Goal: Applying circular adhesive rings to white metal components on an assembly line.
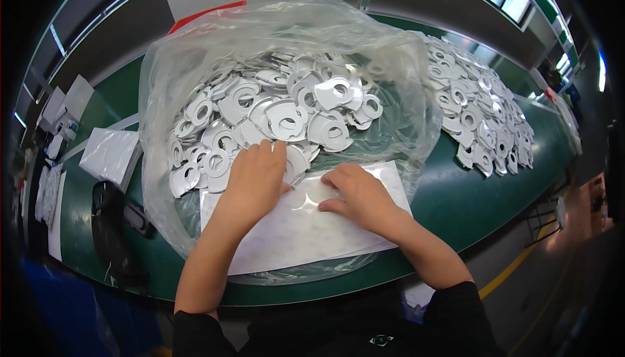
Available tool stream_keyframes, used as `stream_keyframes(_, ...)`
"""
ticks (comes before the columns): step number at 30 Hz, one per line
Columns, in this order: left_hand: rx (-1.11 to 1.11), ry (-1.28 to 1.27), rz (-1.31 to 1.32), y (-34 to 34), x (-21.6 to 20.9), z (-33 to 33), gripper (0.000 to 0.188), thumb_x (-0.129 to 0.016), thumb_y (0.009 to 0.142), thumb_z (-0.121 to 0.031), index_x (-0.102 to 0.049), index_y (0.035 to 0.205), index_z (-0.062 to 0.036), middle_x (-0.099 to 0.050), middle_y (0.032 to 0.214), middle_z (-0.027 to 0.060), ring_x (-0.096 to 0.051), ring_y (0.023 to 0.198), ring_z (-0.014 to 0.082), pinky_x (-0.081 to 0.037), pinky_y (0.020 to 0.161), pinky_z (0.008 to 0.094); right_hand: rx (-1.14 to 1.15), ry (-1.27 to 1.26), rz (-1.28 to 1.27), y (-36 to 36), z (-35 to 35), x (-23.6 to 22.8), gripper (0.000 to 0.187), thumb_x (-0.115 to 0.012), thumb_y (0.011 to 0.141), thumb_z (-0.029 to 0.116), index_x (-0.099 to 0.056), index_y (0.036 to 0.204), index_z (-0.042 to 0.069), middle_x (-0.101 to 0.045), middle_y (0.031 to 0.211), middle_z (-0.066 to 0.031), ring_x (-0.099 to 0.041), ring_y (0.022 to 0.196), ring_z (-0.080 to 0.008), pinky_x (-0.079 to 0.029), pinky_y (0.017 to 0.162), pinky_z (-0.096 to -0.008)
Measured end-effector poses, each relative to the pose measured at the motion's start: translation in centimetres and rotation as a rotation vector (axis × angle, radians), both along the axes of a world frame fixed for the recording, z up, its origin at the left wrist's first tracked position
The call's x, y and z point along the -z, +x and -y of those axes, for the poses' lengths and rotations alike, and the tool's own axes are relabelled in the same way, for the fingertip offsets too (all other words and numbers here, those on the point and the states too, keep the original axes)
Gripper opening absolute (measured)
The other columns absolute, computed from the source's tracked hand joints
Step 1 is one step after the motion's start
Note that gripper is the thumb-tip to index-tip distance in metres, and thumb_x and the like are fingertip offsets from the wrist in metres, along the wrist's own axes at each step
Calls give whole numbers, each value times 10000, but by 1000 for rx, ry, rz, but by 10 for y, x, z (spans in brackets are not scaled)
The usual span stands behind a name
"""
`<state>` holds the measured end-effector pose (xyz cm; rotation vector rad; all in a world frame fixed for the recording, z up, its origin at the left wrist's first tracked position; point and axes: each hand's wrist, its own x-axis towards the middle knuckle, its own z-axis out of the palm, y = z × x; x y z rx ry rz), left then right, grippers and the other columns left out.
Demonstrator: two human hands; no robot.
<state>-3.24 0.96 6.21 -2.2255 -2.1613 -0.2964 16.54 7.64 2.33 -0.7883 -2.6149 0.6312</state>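
A factory workshop: green workbench [449, 204], 2 white-part heaps [278, 111] (yellow floor line [510, 271] too).

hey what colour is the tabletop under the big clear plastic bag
The tabletop is dark green; it shows best in the head view.

Above the green tabletop [456, 207], the left hand [256, 173] is at piled white parts [286, 119], the right hand [357, 195] over white sheets [299, 233].

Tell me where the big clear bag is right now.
In the head view, the big clear bag lies at centre on the green table, around one pile of white parts, with a second pile to its right.
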Motion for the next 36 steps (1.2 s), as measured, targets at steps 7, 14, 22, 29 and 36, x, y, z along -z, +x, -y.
stream_keyframes(7,-1,117,99,-7,-8,-5,209,-693,690,-63,-553,831,3,-557,724,151,-589,730,306,-451,649,395,-70,-121,206,-13,-15,-13,400,-755,699,230,-533,978,47,-550,982,-96,-528,1001,-285,-468,792,-392)
stream_keyframes(14,26,197,948,10,-24,-16,118,-615,816,-109,-568,748,-25,-649,861,114,-625,776,219,-481,720,355,-47,-164,215,-11,-13,-18,347,-757,693,194,-544,938,71,-545,999,-83,-532,970,-270,-477,769,-385)
stream_keyframes(22,87,19,2481,38,37,-26,539,-269,948,-528,-441,1141,-54,-518,1216,204,-557,1074,333,-484,852,423,23,12,88,-4,11,-9,277,-734,686,162,-572,894,78,-561,926,-42,-541,935,-250,-500,705,-378)
stream_keyframes(29,73,28,2380,37,58,-34,574,-147,971,-527,-421,1198,-77,-538,1187,200,-591,943,287,-436,628,307,-188,284,-6,2,10,-16,229,-702,683,92,-591,883,94,-582,830,-12,-560,850,-217,-489,643,-336)
stream_keyframes(36,116,-48,2292,35,61,-31,636,-117,957,-567,-429,1218,-78,-589,1095,159,-602,913,244,-448,624,303,-354,-433,-511,2,11,-36,164,-703,743,7,-625,879,54,-610,781,-22,-570,677,-127,-449,611,-237)
